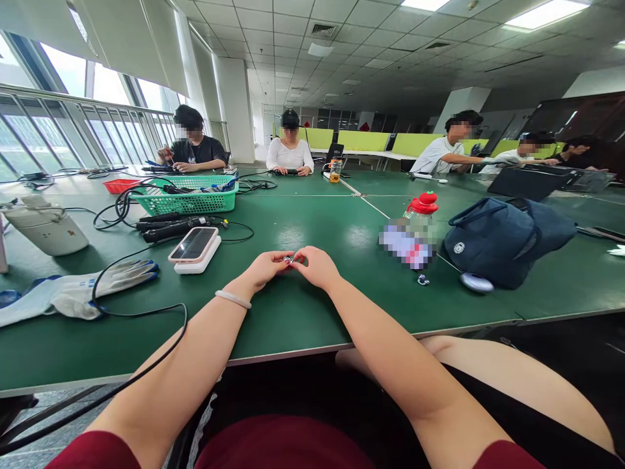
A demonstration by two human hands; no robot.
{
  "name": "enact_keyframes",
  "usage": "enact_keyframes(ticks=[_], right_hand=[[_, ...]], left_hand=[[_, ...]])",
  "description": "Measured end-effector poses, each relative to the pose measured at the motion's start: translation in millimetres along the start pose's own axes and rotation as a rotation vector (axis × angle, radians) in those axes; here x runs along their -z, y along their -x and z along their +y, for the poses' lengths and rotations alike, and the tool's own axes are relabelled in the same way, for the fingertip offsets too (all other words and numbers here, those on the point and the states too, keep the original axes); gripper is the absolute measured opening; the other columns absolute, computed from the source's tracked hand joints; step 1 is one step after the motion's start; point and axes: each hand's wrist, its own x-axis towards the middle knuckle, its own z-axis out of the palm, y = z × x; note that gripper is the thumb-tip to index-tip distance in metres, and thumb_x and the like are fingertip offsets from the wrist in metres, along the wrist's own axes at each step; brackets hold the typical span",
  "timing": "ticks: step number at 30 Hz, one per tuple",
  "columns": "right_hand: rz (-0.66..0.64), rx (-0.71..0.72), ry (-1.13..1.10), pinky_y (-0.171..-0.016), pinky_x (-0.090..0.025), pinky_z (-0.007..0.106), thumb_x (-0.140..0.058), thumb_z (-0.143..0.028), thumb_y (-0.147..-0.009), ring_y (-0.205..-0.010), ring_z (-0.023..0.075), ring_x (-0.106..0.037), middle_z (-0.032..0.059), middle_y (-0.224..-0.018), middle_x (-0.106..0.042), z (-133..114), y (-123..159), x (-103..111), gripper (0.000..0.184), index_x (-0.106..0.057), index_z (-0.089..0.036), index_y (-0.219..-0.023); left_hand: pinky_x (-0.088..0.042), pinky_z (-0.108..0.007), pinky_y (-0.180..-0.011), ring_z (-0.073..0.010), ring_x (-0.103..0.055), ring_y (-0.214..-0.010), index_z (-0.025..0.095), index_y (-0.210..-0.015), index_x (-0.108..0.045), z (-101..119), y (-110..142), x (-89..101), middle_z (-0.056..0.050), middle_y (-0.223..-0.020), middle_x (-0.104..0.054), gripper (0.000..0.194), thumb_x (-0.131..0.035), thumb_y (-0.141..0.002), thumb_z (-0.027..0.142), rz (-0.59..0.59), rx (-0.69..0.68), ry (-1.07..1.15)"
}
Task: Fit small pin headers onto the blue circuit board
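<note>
My left hand (pixel 267 268) and my right hand (pixel 316 266) meet just above the green table (pixel 273 326). Between their fingertips they pinch a small shiny silvery piece (pixel 289 260); its kind is too small to make out. Both hands have their fingers closed on it, thumbs toward me. A pale band circles my left wrist. Left of my hands, a phone (pixel 195 245) rests on a white box-like block (pixel 199 262).
White-and-blue gloves (pixel 105 286) and a black cable lie at left. Behind stand a green basket (pixel 188 198), a red tray (pixel 121 186) and a cream jug (pixel 49 225). To the right are a red-capped bottle (pixel 424 207), a navy bag (pixel 502 241) and a white disc (pixel 476 283). Several people sit beyond.
</note>
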Motion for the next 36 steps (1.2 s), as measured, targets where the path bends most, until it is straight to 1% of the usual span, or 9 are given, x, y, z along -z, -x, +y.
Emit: enact_keyframes(ticks=[6, 9, 12, 15, 17, 20, 25, 29, 36], right_hand=[[-0.037, 0.042, 0.032, -0.069, -0.038, 0.025, -0.066, -0.029, -0.083, -0.077, 0.0133, -0.054, 0.0021, -0.085, -0.062, -1, 1, -2, 0.012, -0.064, -0.018, -0.082], [-0.039, 0.037, 0.016, -0.067, -0.037, 0.025, -0.066, -0.032, -0.083, -0.076, 0.0127, -0.053, 0.0016, -0.084, -0.062, -1, 1, -2, 0.013, -0.065, -0.018, -0.083], [-0.007, 0.01, 0.003, -0.066, -0.035, 0.024, -0.064, -0.036, -0.085, -0.073, 0.0121, -0.051, 0.0013, -0.08, -0.061, 1, 0, 1, 0.018, -0.065, -0.018, -0.08], [0.026, -0.022, -0.003, -0.065, -0.035, 0.024, -0.059, -0.039, -0.088, -0.071, 0.012, -0.05, 0.0013, -0.077, -0.06, 6, -1, 4, 0.024, -0.064, -0.018, -0.077], [0.03, -0.042, -0.013, -0.064, -0.035, 0.024, -0.056, -0.039, -0.089, -0.07, 0.012, -0.05, 0.0014, -0.077, -0.06, 9, -1, 6, 0.026, -0.063, -0.018, -0.076], [0.014, -0.062, -0.031, -0.064, -0.035, 0.024, -0.054, -0.038, -0.09, -0.07, 0.0119, -0.05, 0.0017, -0.078, -0.061, 11, 0, 7, 0.026, -0.064, -0.018, -0.077], [-0.004, -0.076, -0.036, -0.064, -0.036, 0.024, -0.052, -0.036, -0.091, -0.072, 0.0121, -0.051, 0.0022, -0.081, -0.062, 9, 1, 7, 0.026, -0.064, -0.018, -0.077], [-0.016, -0.078, -0.042, -0.066, -0.037, 0.025, -0.052, -0.036, -0.09, -0.073, 0.0122, -0.051, 0.002, -0.082, -0.062, 9, 2, 6, 0.024, -0.064, -0.018, -0.078], [-0.039, -0.075, -0.041, -0.066, -0.037, 0.024, -0.052, -0.034, -0.09, -0.073, 0.0119, -0.051, 0.0018, -0.082, -0.061, 8, 3, 6, 0.021, -0.065, -0.018, -0.084]], left_hand=[[-0.047, -0.037, -0.1, -0.0182, -0.065, -0.096, 0.015, -0.104, -0.072, 2, 2, -1.6, -0.009, -0.108, -0.07, 0.037, -0.076, -0.067, 0.014, -0.079, 0.107, 0.139], [-0.048, -0.036, -0.098, -0.0182, -0.066, -0.095, 0.013, -0.106, -0.07, 4, 2, -1.8, -0.01, -0.107, -0.071, 0.036, -0.071, -0.071, 0.013, -0.044, 0.094, 0.095], [-0.051, -0.034, -0.093, -0.0182, -0.067, -0.091, 0.012, -0.117, -0.064, 10, 1, 5.5, -0.011, -0.106, -0.071, 0.041, -0.064, -0.076, 0.013, 0.124, 0.035, -0.094], [-0.05, -0.035, -0.092, -0.0208, -0.068, -0.091, 0.013, -0.12, -0.063, 16, 0, 23.6, -0.012, -0.104, -0.071, 0.041, -0.058, -0.08, 0.013, 0.382, -0.032, -0.576], [-0.046, -0.038, -0.095, -0.026, -0.065, -0.1, 0.016, -0.112, -0.068, 20, 0, 38.2, -0.011, -0.101, -0.072, 0.033, -0.056, -0.082, 0.016, 0.572, -0.007, -0.927], [-0.046, -0.041, -0.093, -0.0307, -0.061, -0.108, 0.018, -0.111, -0.069, 22, 2, 55.2, -0.013, -0.11, -0.069, 0.033, -0.05, -0.084, 0.016, 0.721, 0.111, -1.142], [-0.048, -0.041, -0.088, -0.0323, -0.059, -0.11, 0.022, -0.117, -0.067, 24, 5, 63.9, -0.014, -0.123, -0.063, 0.038, -0.051, -0.084, 0.014, 0.731, 0.308, -1.207], [-0.049, -0.04, -0.083, -0.033, -0.059, -0.108, 0.021, -0.112, -0.07, 21, 5, 67.5, -0.016, -0.126, -0.059, 0.034, -0.055, -0.082, 0.015, 0.748, 0.303, -1.221], [-0.05, -0.037, -0.074, -0.0307, -0.061, -0.098, 0.022, -0.098, -0.075, 15, 1, 75.3, -0.014, -0.114, -0.066, 0.026, -0.063, -0.075, 0.018, 0.768, 0.277, -1.206]])
